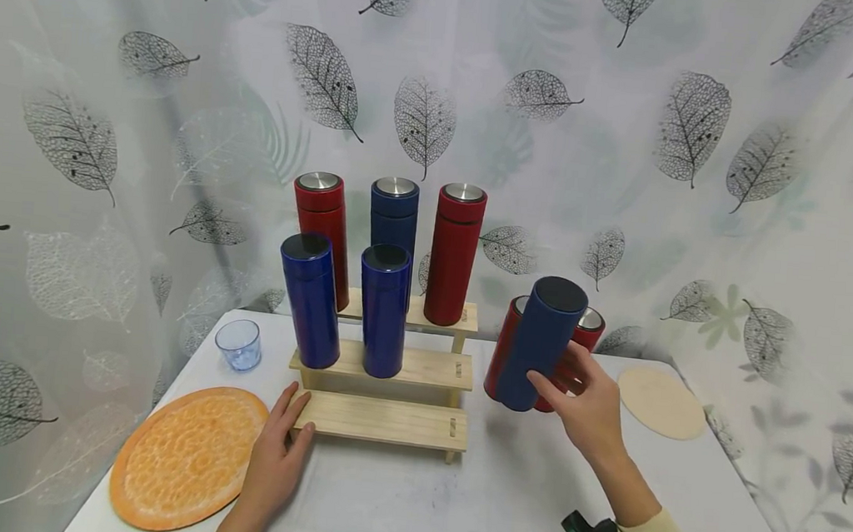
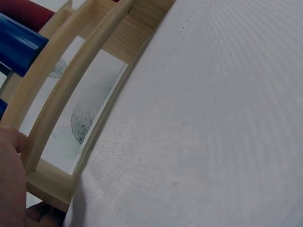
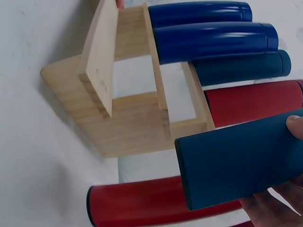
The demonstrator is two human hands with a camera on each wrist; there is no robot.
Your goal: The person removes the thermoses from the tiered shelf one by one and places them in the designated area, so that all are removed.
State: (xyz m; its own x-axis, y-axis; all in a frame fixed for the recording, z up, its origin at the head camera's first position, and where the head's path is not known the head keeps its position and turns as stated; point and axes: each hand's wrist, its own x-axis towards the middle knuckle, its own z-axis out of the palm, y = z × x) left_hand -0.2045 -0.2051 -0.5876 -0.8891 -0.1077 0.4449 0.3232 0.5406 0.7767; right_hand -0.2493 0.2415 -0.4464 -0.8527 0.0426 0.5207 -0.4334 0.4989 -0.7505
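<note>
My right hand [image 1: 587, 400] grips a matte blue thermos flask [image 1: 544, 334] by its lower part, thumb on one side, fingers behind. It is slightly tilted and partly hides two red flasks [image 1: 499, 364] at the right. In the right wrist view, the held flask [image 3: 236, 163] crosses over a red one. My left hand [image 1: 277, 463] holds the left end of the lowest step of a three-step wooden rack [image 1: 384, 419]. Two glossy blue flasks [image 1: 311, 303] stand on the middle step. On the top step are a red, a blue and another red flask [image 1: 456, 256].
A clear bluish glass [image 1: 239, 346] stands at the back left of the white table [image 1: 407, 507]. An orange round mat [image 1: 189, 458] lies beside my left hand. A beige round mat [image 1: 660, 403] lies at the right. Behind hangs a leaf-print curtain [image 1: 479, 78].
</note>
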